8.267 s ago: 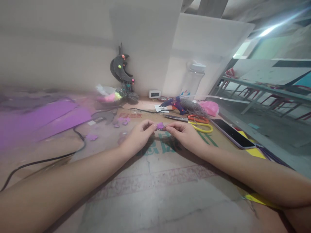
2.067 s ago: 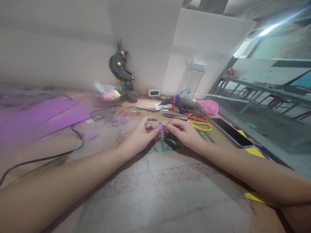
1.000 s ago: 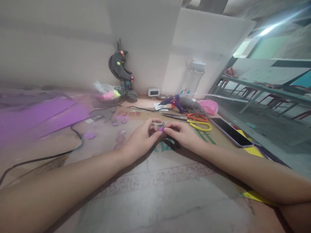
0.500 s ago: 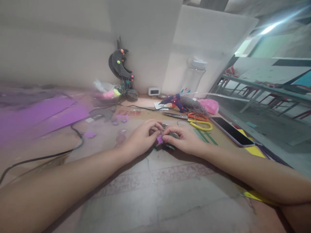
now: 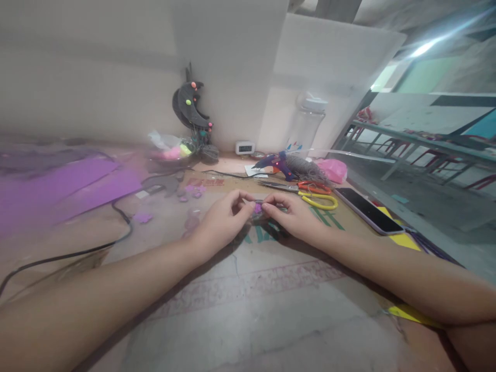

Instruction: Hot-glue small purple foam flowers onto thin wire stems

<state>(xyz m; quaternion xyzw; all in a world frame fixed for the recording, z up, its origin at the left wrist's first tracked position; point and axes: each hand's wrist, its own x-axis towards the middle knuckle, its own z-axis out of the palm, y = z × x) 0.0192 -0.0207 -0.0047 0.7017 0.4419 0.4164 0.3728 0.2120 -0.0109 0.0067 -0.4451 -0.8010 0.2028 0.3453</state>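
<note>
Purple flower piece (image 5: 258,208) — small and partly hidden — sits in the head view between the left hand (image 5: 228,214) and the right hand (image 5: 289,211), thumbs and fingertips pinched narrowly on it, over printed cardboard (image 5: 236,184). Beyond lie scissors (image 5: 284,187) and a blue glue gun (image 5: 284,166) beside grey yarn (image 5: 306,168); a phone (image 5: 368,211) lies right of them.
</note>
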